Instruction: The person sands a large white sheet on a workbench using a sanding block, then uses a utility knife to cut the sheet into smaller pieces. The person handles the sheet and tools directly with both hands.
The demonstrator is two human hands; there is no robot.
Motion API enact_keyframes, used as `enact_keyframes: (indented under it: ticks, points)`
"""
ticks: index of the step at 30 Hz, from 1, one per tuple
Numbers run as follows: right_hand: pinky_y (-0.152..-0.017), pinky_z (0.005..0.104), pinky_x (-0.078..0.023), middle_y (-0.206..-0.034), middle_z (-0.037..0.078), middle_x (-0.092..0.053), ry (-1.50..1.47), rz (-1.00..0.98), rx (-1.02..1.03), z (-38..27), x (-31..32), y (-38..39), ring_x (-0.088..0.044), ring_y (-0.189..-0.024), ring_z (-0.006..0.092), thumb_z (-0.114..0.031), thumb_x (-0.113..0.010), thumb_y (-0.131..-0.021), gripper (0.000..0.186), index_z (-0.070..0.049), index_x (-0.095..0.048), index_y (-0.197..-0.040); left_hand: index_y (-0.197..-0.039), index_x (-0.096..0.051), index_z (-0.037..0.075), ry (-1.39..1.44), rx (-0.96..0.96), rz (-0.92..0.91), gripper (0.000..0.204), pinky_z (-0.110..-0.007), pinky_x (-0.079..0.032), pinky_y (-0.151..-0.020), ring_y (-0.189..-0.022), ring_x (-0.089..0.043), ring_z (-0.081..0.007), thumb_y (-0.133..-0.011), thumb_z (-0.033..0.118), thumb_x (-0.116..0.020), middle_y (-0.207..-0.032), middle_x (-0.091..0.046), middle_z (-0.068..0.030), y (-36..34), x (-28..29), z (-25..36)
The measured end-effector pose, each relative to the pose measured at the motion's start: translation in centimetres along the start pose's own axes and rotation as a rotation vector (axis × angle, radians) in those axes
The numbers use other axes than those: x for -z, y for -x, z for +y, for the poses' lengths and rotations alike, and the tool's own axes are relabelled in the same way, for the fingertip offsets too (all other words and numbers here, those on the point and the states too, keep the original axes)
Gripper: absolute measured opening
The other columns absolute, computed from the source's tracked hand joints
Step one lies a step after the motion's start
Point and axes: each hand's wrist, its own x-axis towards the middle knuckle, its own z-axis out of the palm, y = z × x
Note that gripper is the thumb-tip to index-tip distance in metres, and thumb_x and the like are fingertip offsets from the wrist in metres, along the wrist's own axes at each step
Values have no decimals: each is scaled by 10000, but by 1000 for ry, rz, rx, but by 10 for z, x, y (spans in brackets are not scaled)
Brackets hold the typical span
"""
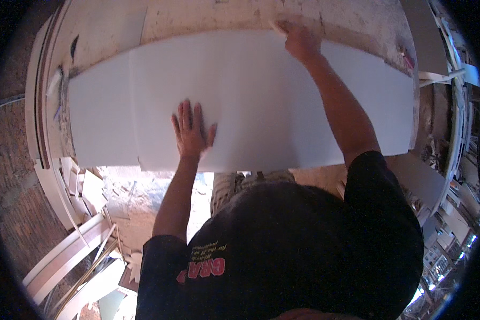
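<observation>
One white board (250, 90) lies across the counter (197, 16), where my left hand (191, 137), spread wide, rests flat on it, presumably to keep it from shifting, while my right hand (303, 44) is at the far edge, its grip too blurred to tell.

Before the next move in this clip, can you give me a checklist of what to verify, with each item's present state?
1. Left hand resting palm down on the white panel: ok.
2. Right hand at the panel's far edge: ok.
3. What, if anything, the right hand grips: cannot tell; a pale tip shows, but it is blurred.
4. Panel lying flat on the workbench: ok, as far as this view shows.
5. Red object near the far right corner, free of the panel: cannot tell whether they touch.
6. Panel in one piece: cannot tell; a line crosses its left part.
</observation>
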Motion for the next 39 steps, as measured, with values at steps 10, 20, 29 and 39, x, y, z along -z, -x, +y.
enact_keyframes:
  ticks: [10,20,29,39]
  points:
    - [-818,507,-594,-1134,71,-737,168,-351,57,-44,23,166,-730,-985,323,-124,-567,-883,441,-278,-667,-1284,-1532,-417,59,-85,-78,100,782,-637,-197,-1201,-1519,-248,-413,-934,535,-584,-1617,-302,-241,10,-12,-9]
    - [-842,453,-569,-1098,53,-726,140,-720,-9,-59,7,422,-714,-952,275,-84,-595,-878,442,-272,-698,-1264,-1554,-380,77,-61,-75,112,786,-594,-130,-1233,-1549,-173,-372,-962,574,-516,-1633,-265,-224,13,-11,-4]
    - [-916,479,-565,-1376,25,-630,-45,36,-12,-48,21,427,-590,-1268,370,-115,-651,-849,485,-185,-629,-1329,-1586,-315,81,-66,-54,70,791,-579,-107,-1241,-1558,-134,-364,-976,552,-493,-1655,-206,-217,14,-6,1]
    - [-690,527,-601,-1112,57,-686,28,78,63,25,-13,182,-682,-1042,315,-192,-621,-894,342,-186,-627,-1236,-1586,-323,99,-112,-7,-8,790,-566,-110,-1245,-1556,-149,-366,-951,519,-537,-1658,-211,-198,6,-4,6]
